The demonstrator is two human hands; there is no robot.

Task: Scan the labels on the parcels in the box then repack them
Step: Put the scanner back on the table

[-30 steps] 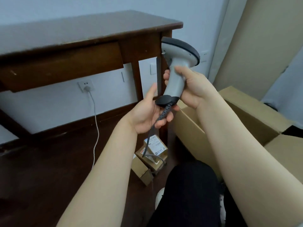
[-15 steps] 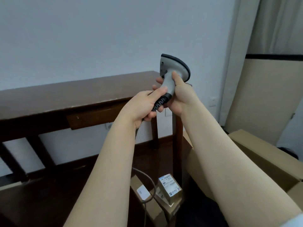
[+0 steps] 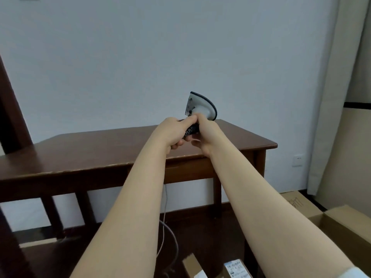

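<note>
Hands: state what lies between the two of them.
Head view: the scanner, its dark handle end and coiled cable, sits between left hand and right hand.

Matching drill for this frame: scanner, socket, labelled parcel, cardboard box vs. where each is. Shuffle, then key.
1 barcode scanner
2 wall socket
3 labelled parcel
4 cardboard box

A bottom edge of view
B gripped by left hand and right hand over the table
C right edge of view
D on wall beside curtain

Pairs: 1-B, 2-D, 3-A, 4-C
</note>
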